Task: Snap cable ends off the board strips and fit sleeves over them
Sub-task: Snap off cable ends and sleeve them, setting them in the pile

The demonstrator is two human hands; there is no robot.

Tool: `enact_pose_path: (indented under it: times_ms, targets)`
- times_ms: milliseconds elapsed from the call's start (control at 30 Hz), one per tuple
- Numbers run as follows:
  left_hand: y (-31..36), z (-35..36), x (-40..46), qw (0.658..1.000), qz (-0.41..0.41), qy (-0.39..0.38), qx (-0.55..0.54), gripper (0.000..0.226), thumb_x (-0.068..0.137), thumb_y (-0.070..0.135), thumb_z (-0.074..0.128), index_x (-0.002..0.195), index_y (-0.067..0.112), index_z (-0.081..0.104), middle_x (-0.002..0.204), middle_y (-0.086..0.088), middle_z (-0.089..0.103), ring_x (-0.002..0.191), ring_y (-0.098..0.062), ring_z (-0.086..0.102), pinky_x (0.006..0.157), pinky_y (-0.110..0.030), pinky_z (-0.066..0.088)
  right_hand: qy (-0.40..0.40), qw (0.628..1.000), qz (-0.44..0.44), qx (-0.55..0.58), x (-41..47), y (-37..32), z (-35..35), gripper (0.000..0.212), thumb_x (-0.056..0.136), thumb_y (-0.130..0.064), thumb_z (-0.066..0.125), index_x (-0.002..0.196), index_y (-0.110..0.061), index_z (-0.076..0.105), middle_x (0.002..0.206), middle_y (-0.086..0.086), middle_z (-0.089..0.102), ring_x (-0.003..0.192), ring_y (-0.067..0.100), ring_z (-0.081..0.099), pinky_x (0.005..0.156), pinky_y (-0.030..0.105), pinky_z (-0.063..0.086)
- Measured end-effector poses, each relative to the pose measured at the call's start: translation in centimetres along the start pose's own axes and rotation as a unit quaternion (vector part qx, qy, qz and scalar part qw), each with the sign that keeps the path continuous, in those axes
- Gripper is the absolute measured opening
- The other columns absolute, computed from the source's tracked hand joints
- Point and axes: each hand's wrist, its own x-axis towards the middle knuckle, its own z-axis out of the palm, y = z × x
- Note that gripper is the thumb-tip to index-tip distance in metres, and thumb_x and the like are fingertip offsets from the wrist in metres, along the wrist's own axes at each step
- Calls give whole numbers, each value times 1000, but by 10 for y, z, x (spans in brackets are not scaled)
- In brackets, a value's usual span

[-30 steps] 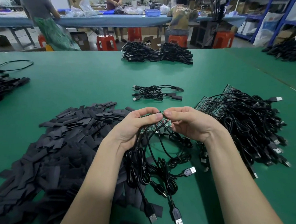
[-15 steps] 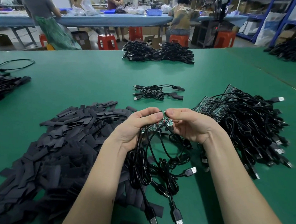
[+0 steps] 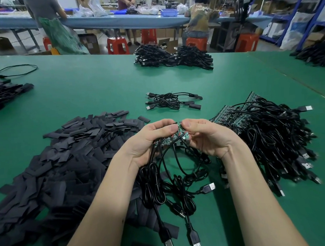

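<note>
- I have both hands up over the near middle of the green table (image 3: 102,92), thumbs nearly tip to tip, and together they clamp one green board strip (image 3: 170,138).
- My left hand (image 3: 151,140) grips the longer left part of the strip; my right hand (image 3: 206,137) pinches its right end, thumb on top. I judge this is the bending grip for snapping that end piece free of the rest.
- The black USB cables (image 3: 173,181) soldered to the strip hang from it and pool on the table between my forearms, plugs lying nearest me, so their weight stays off the joint I am working.
- The pile of flat black sleeves (image 3: 65,166) lies just left of my left arm, in reach for the fitting step; a few sleeves sit under the hanging cables.
- The heap of unprocessed strips with cables (image 3: 272,135) lies just right of my right hand, green board edges showing at its far left side.
- A small bundle of sleeved cables (image 3: 172,101) lies beyond my hands, apart from both piles; I take it for finished work.
- More cable heaps (image 3: 173,57) sit at the far edge and at the far left.
- Writing: the back of a seated person's shirt (image 3: 200,12) beyond the table carries pale letters, too blurred to read with confidence. I can make out no marks on the boards or plugs.
</note>
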Motion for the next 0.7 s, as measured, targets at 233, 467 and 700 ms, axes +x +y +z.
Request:
enact_pose_path:
  times_ms: [233, 467, 700]
  targets:
    - [0, 0, 0, 1000, 3, -5, -3, 15, 76, 7, 68, 75, 18, 77, 83, -9, 75, 70, -17, 74, 73, -27, 60, 5, 1000, 6, 18, 1, 1, -1, 8, 76, -12, 70, 70, -13, 75, 75, -1, 49, 56, 3, 45, 52, 13, 53]
    - [-3, 1, 1, 999, 27, -39, -23, 24, 71, -7, 79, 74, 17, 76, 80, -7, 75, 68, -16, 73, 66, -25, 60, -22, 998, -2, 59, -3, 0, 3, 14, 79, -12, 65, 70, -13, 75, 60, -5, 64, 48, 1, 59, 50, 12, 54]
    - [-4, -12, 10, 861, 149, 156, 461, 21, 77, 18, 86, 90, 23, 71, 91, 9, 74, 86, -7, 68, 84, -17, 49, 20, 990, -99, -103, -13, -25, -8, 2, 76, -21, 76, 74, -22, 76, 65, -11, 62, 53, 2, 57, 52, 13, 47]
